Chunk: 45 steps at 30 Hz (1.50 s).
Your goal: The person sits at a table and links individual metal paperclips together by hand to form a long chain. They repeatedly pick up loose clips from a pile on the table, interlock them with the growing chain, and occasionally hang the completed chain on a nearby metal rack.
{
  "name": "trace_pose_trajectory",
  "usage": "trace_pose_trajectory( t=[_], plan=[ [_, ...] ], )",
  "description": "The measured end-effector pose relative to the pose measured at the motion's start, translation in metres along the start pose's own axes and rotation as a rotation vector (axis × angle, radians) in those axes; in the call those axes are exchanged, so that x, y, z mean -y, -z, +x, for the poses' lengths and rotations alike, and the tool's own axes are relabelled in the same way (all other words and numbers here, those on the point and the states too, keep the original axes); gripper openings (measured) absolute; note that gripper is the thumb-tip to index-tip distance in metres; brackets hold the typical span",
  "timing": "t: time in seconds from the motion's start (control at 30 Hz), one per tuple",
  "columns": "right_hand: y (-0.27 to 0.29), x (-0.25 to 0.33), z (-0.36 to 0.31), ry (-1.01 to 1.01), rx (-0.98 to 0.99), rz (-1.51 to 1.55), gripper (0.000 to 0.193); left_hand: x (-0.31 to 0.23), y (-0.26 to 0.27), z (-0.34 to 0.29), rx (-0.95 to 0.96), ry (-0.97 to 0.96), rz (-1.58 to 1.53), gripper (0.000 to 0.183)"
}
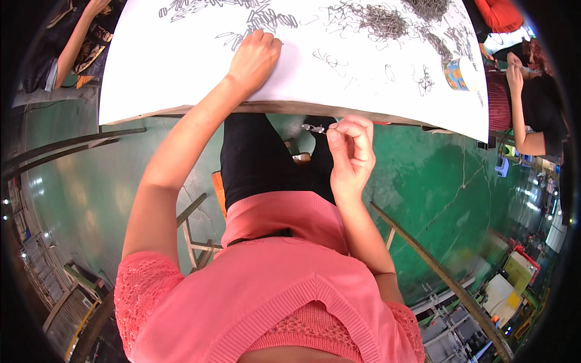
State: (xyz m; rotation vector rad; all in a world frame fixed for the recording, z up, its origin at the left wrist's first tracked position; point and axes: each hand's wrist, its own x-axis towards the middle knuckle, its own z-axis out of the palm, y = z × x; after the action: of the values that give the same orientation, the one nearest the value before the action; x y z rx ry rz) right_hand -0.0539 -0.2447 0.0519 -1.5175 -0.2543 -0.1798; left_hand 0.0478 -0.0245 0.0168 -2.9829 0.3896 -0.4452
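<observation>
On the white table [163,75]: left hand [257,57] at wire pieces [275,19], fingertips hidden, grip impossible to tell. Off its near edge, amid open room: right hand [352,145] pinches small, indistinct metal piece [314,128].

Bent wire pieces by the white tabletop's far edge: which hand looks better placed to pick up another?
Probably the left hand: it is over the white tabletop, close beside the bent wire pieces. The right hand is nearer the body and pinches a small shiny metal piece.
</observation>
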Motion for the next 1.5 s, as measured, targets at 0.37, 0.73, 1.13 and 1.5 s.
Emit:
trace_pose_trajectory(
  t=[0.37,0.73,1.13,1.5],
  plan=[
    [-0.003,-0.006,-0.001,0.05,0.035,-0.131,0.008,-0.065,0.095,-0.043,0.137,0.538,-1.695,0.013],
    [0.001,-0.012,0.002,0.081,0.103,-0.243,0.01,-0.077,0.113,-0.053,-0.034,0.415,-1.452,0.011],
    [0.107,-0.076,0.224,0.008,0.541,-1.174,0.015,-0.079,0.112,-0.067,-0.054,0.446,-1.32,0.008],
    [0.095,-0.065,0.2,-0.122,0.417,-0.835,0.009,-0.095,0.106,-0.082,-0.015,0.54,-1.394,0.009]
  ],
)
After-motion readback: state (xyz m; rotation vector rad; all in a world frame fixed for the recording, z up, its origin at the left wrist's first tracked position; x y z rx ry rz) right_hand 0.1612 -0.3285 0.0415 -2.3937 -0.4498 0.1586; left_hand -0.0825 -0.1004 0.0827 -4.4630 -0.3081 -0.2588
